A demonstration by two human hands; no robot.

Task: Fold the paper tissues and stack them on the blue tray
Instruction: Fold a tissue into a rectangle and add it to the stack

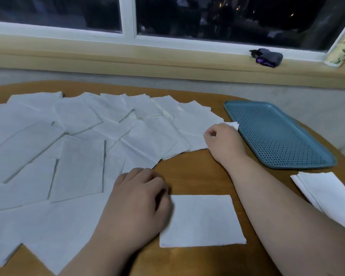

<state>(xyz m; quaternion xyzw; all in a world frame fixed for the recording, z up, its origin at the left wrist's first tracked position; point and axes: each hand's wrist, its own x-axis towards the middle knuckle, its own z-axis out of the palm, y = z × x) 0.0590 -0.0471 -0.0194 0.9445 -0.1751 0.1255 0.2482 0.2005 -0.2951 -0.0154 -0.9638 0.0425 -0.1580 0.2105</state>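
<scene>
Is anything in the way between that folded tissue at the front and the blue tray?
Only the person's own right forearm, which lies between the folded tissue and the blue tray. No other thing shows there.

A wooden table (197, 176) with a curved edge stands against a pale grey wall (167, 80). Above the wall runs a light wooden sill (127, 54), and over it a window (227, 16) with a white frame (128, 16). It is dark outside, with a few small lights (237, 7) far off. On the sill at the right lies a dark bundle with a purple part (267, 57), and near it a pale packet with green leaves printed on it (341, 48) leans in the corner. The light in the room is dim and bluish.
</scene>
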